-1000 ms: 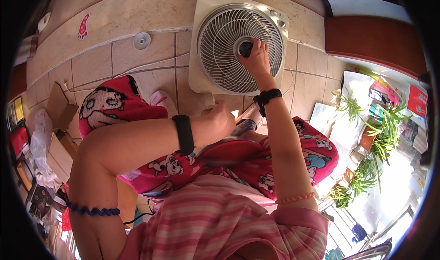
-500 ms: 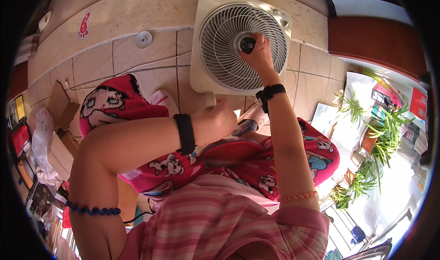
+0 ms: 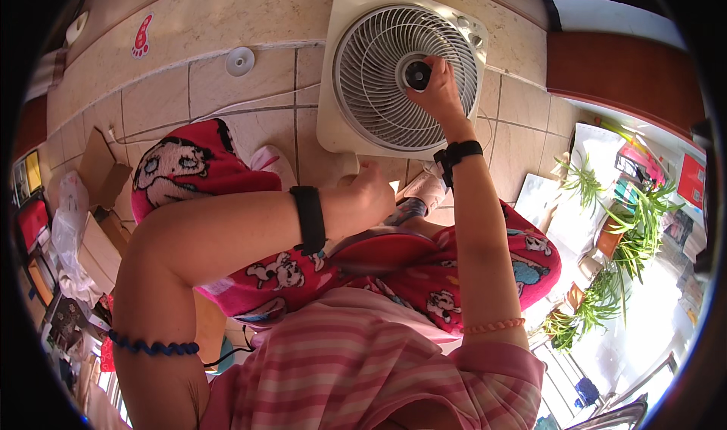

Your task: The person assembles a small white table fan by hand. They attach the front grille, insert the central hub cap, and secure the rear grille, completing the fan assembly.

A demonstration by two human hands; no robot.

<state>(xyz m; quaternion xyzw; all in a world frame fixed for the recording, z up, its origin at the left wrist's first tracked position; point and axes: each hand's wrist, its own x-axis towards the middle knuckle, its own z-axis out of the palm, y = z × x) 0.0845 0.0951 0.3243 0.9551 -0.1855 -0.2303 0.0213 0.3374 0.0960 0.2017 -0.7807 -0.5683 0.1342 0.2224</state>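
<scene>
My right hand (image 3: pixel 441 93) was clamped on the black cap (image 3: pixel 416 77) at the centre of a household fan (image 3: pixel 379 108), thumb at the cap's lower rim and fingers along its right side. My left hand (image 3: pixel 369 197) curled into a fist near the fan's lower edge, just beside a small beige piece (image 3: pixel 347 169); whether it gripped anything, I could not tell. The fan was on the tiled floor (image 3: pixel 261 138) before my knees, its upper part in front of a pale stone ledge (image 3: pixel 182 40); from above, I could not tell if it lay flat or leaned.

Its cream casing (image 3: pixel 331 123) was square with rounded corners, and thin pale bars curved outward across the round grille (image 3: pixel 363 59). Two dials (image 3: pixel 470 32) sat at the upper right corner.

To the left, bare tile gave open room, crossed by a thin white cord (image 3: pixel 227 115), with a small white disc (image 3: pixel 240 62) well apart from the casing, near the ledge's edge. To the right, a narrower strip of tile separated the fan from a brown cabinet (image 3: pixel 621 78). My side was tightest: a pale shoe (image 3: pixel 426 191) lay close below the casing, and my red printed trousers (image 3: pixel 265 275) filled the space under both forearms.
</scene>
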